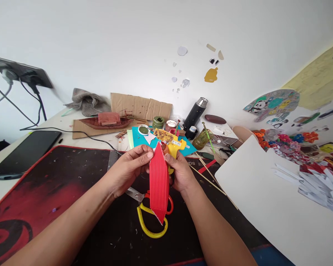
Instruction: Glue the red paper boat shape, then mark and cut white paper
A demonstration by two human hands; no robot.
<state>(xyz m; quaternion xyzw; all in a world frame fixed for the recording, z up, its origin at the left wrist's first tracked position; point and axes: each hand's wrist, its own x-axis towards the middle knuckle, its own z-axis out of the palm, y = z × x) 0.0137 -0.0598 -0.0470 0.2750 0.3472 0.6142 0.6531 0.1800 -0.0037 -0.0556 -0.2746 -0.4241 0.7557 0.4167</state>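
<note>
Between the thumb and fingers of my left hand (134, 160) is a long piece of red corrugated paper (158, 181), held upright near its pointed top. The ridges run lengthwise and the lower end is also pointed. My right hand (181, 171) is closed around the handle of a yellow hot glue gun (166, 136), whose stained barrel points left behind the paper's tip. Its thumb lies close to the paper's right edge; whether they touch I cannot tell. Scissors (152, 233) with yellow and red handles lie beneath the paper, partly hidden by it.
A dark mat (111, 236) covers the table's front. Behind are a model boat (108, 121), paint jars (158, 122), blue paper (137, 138) and a black flask (195, 112). A phone (26, 151) lies left. Wooden sticks (211, 183) and a white sheet (255, 184) lie right.
</note>
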